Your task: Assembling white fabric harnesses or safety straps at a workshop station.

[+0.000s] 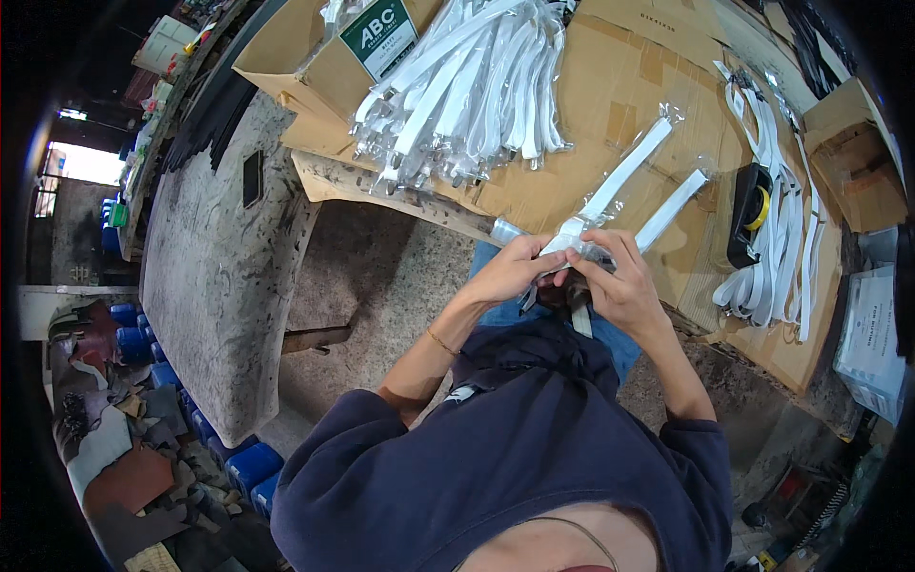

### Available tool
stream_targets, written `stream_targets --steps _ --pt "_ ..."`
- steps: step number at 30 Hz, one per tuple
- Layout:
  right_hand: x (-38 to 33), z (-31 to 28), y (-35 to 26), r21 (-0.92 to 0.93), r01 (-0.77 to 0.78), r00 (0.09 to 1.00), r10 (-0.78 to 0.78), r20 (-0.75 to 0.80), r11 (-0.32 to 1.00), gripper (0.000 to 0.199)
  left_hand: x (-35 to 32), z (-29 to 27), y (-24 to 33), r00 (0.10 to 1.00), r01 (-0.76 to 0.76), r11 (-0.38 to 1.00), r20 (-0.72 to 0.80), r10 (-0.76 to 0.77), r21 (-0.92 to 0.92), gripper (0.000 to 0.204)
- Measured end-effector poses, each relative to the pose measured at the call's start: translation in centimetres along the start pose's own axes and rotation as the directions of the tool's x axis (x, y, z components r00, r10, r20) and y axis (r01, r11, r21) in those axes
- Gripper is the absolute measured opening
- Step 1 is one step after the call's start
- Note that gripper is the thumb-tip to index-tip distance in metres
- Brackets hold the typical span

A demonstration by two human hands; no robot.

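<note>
Hands meet just right of the frame's centre, at the near edge of a cardboard-covered surface (596,86). Watching from my end, I see the left hand (519,269) and the right hand (621,281) both pinching the near end of a flat white strap (624,170) in a clear plastic sleeve. I take the close two-sided grip as a matter of control, since slick film would likely slip from a looser one. The far end lies toward the upper right, where the cardboard seems to bear the length so the fingers need mind only the end. A second white strap (672,207) lies beside it; its lower end passes behind the right hand, and I cannot tell whether that hand holds it too.

Farther out, at top centre, I have a heap of sleeved straps (477,86), laid roughly lengthwise, probably for easy picking. An open cardboard box (334,91) with a green label (379,38) stands to its left. At the frame's right, looped white straps (786,238) lie bunched, perhaps against tangling, with a black-and-yellow tool (748,214) at their left side. A phone (253,178) lies on the grey surface (205,257) at left, well apart, I suppose for safety.
</note>
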State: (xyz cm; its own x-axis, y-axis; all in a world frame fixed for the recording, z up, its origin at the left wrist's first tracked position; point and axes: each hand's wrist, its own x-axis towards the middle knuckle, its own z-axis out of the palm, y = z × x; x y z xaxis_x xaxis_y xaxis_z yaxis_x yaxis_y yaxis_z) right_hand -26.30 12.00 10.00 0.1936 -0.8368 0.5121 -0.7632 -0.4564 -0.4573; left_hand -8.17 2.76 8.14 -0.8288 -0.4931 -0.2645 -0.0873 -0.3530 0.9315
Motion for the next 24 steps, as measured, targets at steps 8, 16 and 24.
stream_targets --steps 8,16,24 --pt "2.6 -1.8 4.3 0.437 -0.323 0.946 0.272 0.177 0.839 0.027 -0.3 0.4 1.1 0.999 0.036 0.987 -0.012 -0.034 0.157 0.019" --pt "6.5 0.0 8.5 0.446 -0.538 0.710 0.100 0.697 0.715 0.019 -0.6 -0.1 0.9 0.998 0.067 0.983 -0.015 -0.065 0.168 0.018" --pt "3.3 -1.1 2.9 0.326 -0.702 0.705 0.551 0.446 0.633 0.022 -1.1 -0.1 0.2 0.989 0.047 0.992 -0.142 -0.030 0.119 0.017"
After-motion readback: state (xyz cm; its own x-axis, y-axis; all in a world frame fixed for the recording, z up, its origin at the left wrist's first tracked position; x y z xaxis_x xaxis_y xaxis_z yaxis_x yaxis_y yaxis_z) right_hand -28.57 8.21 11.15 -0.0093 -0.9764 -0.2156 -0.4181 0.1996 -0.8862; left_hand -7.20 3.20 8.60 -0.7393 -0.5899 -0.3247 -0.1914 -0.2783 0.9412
